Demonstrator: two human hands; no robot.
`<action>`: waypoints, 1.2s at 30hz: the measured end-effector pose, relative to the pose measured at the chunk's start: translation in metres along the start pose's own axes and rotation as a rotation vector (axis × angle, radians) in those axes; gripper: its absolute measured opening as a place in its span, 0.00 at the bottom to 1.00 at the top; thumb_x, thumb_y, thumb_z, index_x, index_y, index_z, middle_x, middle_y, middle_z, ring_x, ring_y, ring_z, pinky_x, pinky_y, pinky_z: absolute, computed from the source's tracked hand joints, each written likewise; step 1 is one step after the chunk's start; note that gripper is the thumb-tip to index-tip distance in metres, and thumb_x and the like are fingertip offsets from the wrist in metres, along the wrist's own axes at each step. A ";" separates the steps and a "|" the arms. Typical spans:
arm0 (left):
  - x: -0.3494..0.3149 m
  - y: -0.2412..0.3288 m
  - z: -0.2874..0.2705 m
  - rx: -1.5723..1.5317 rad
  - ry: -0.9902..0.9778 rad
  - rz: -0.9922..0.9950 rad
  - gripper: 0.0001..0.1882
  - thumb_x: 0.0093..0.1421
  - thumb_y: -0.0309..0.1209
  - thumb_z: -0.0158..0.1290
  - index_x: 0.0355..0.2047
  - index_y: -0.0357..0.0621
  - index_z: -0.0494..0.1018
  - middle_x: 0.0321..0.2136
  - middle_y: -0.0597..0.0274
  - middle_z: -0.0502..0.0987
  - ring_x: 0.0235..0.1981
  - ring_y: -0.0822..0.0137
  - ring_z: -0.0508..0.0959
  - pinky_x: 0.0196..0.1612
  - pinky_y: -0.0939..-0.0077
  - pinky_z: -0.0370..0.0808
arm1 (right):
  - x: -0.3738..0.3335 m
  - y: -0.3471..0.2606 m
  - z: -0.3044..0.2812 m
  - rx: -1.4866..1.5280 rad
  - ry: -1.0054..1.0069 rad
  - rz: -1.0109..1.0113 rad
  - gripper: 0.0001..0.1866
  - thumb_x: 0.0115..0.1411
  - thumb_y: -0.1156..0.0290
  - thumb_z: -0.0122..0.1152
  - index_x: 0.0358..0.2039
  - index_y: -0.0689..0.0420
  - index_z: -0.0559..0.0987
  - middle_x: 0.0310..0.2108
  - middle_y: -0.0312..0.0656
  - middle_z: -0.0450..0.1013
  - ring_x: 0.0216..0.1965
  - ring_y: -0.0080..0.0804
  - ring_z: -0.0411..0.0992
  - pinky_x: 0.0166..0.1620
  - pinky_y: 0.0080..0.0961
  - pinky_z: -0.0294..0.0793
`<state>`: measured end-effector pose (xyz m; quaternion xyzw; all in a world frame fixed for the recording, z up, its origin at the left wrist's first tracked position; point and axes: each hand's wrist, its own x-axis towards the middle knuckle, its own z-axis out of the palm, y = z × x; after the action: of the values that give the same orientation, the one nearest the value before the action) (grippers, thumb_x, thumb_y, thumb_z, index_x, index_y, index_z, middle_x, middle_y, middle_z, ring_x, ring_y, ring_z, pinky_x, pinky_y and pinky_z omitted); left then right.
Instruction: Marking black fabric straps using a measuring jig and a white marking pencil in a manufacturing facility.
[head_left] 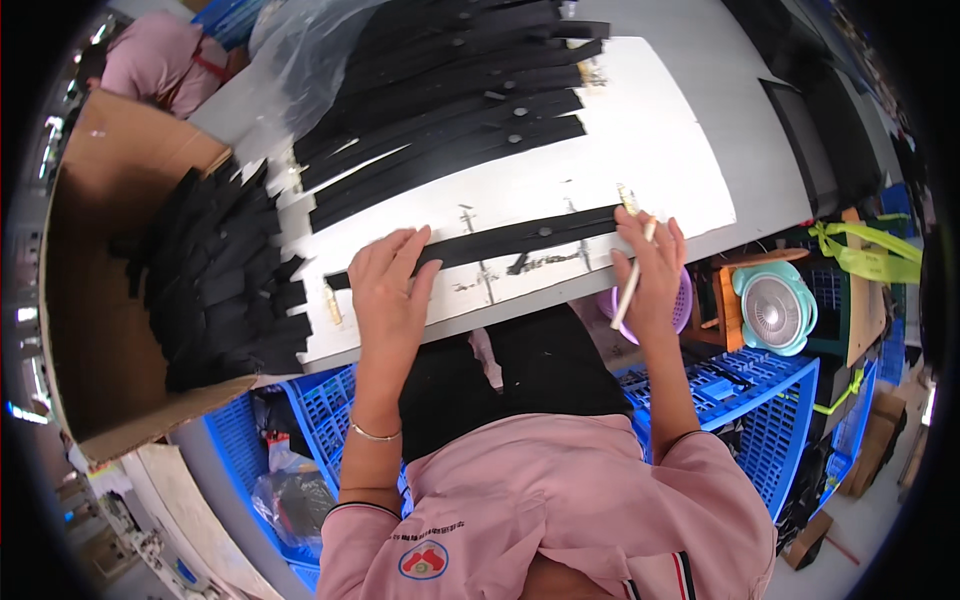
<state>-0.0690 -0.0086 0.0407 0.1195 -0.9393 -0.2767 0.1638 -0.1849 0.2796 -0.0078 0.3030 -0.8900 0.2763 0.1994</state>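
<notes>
A black fabric strip (510, 241) lies lengthwise on a white board (680, 130) marked with dark lines and tape bits. My left hand (388, 285) rests on the strip's left end, its fingers stretched out and its thumb apart. At the other end, my right hand (650, 262) touches the strip with its fingertips. A slim white pen-like stick (628, 290) is held in that hand, slanting down toward the table's near edge. Farther back on the board, several black strips (430, 110) lie side by side, some with small grey round spots.
At the left, a cardboard box (85, 290) lies open with a heap of black strips (215, 270) spilling onto the table. Clear plastic (310, 65) covers the far strips' left ends. Blue crates (720, 390), a purple basket (683, 300) and a teal fan (772, 308) stand below. Another person (160, 60) is far left.
</notes>
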 end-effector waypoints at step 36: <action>-0.089 -0.042 -0.004 0.178 0.196 -0.137 0.36 0.58 0.47 0.63 0.64 0.48 0.69 0.65 0.55 0.67 0.70 0.52 0.61 0.71 0.39 0.42 | 0.039 -0.100 0.010 0.590 -0.136 0.274 0.20 0.74 0.64 0.46 0.59 0.63 0.73 0.50 0.49 0.79 0.56 0.36 0.74 0.63 0.34 0.67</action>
<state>0.0200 -0.0168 -0.0008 0.2239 -0.9292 -0.1900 0.2244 -0.1508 0.1904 0.0425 0.2430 -0.8152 0.5257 0.0041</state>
